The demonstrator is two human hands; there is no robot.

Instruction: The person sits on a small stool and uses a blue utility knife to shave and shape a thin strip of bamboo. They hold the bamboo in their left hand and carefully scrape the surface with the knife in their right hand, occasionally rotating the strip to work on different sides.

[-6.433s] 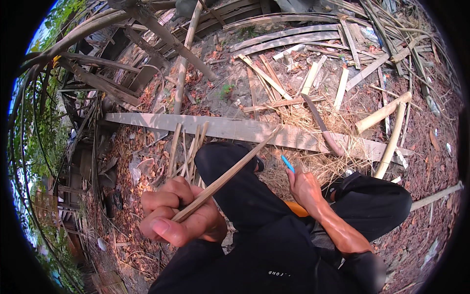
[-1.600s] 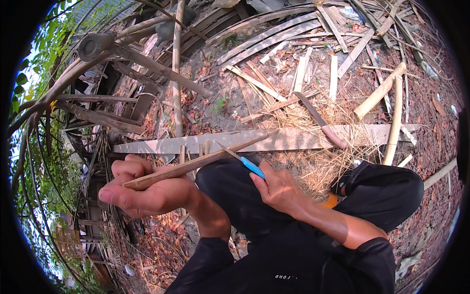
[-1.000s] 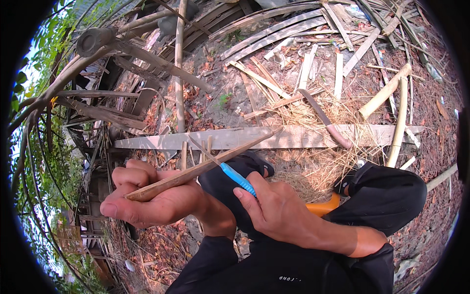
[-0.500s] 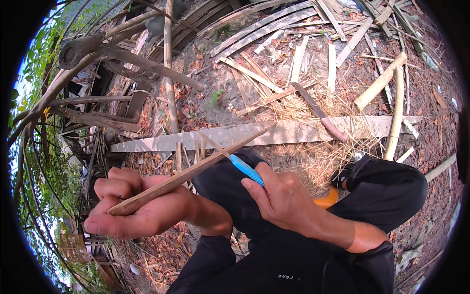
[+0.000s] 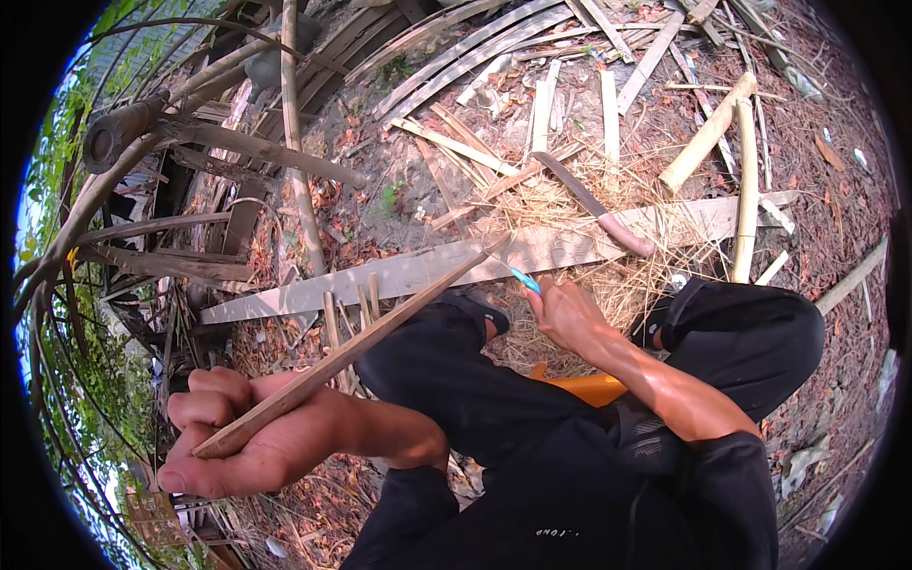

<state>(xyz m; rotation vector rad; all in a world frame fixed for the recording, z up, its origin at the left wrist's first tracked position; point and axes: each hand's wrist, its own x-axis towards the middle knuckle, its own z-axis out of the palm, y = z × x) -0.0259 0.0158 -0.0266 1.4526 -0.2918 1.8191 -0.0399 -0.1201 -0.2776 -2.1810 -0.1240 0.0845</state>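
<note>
Stick (image 5: 356,346) in left hand (image 5: 299,439), knife (image 5: 524,278) in right hand (image 5: 570,315), clothing (image 5: 560,475) (lettered)

In the left hand (image 5: 285,442), near left, is the stick (image 5: 380,328); the right hand (image 5: 570,318) is farther right. Beyond them the plank (image 5: 332,290) lies from left to right, with straw (image 5: 560,211) and a machete (image 5: 622,233) partly on its right half.

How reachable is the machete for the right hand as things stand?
Probably yes: only loose shavings and the plank show between the right hand and the machete handle, though the blue-handled knife occupies that hand.
</note>
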